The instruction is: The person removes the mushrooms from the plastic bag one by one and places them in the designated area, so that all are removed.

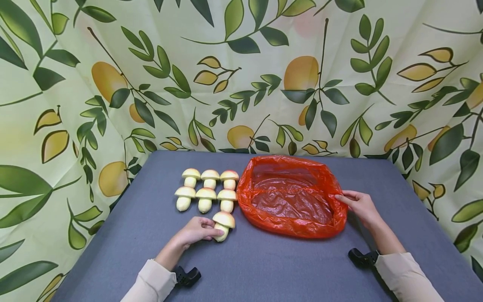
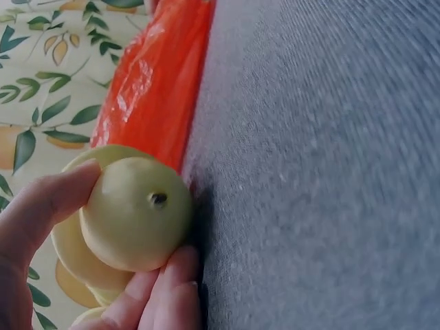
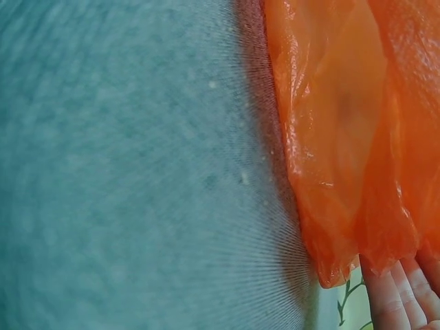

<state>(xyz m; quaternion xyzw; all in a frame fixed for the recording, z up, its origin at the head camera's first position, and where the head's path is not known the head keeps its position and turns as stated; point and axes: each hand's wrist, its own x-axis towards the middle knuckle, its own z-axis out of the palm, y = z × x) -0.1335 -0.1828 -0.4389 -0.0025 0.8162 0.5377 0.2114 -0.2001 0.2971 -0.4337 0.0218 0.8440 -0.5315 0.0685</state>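
Observation:
My left hand (image 1: 200, 230) pinches a toy mushroom (image 1: 224, 224) by its pale stem, thumb on one side and fingers on the other. In the left wrist view the rounded stem end of this mushroom (image 2: 141, 213) faces the camera, showing a small dark spot. An open red plastic bag (image 1: 290, 230) lies to the right, its mouth spread wide and its inside showing only crumpled film. My right hand (image 1: 360, 205) holds the bag's right rim. In the right wrist view the fingers (image 3: 388, 302) are partly hidden behind the red film.
Several more mushrooms with yellowish caps stand in two rows left of the bag, among them a front-row mushroom (image 1: 205, 200) and a back-row mushroom (image 1: 190, 178). All rest on a grey-blue cloth-covered table (image 1: 264, 268). Behind hangs a leaf-patterned curtain (image 1: 264, 105).

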